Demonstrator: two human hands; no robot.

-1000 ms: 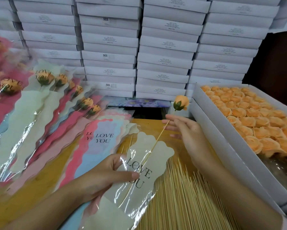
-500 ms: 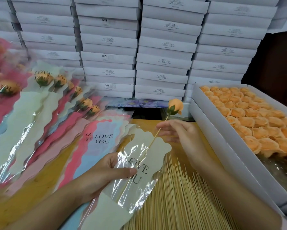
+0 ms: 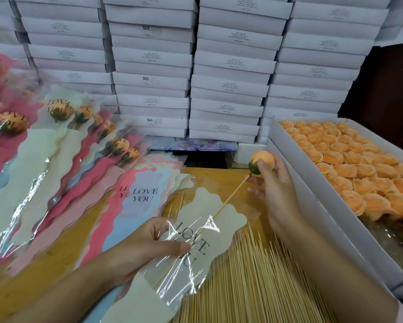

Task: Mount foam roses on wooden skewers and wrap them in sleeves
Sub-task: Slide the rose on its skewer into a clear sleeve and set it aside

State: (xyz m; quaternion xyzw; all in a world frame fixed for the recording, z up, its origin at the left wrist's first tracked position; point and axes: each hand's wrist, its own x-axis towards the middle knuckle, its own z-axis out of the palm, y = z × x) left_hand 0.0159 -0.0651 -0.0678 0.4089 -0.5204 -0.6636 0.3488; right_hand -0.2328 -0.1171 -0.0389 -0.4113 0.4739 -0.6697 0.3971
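Here, rose [image 3: 262,159] between right fingers [image 3: 266,170], skewer [image 3: 233,196] partly inside sleeve [image 3: 230,220].

roses [image 3: 349,164] orange | sleeve [image 3: 210,227] cream, black lettering | boxes [image 3: 230,66] white
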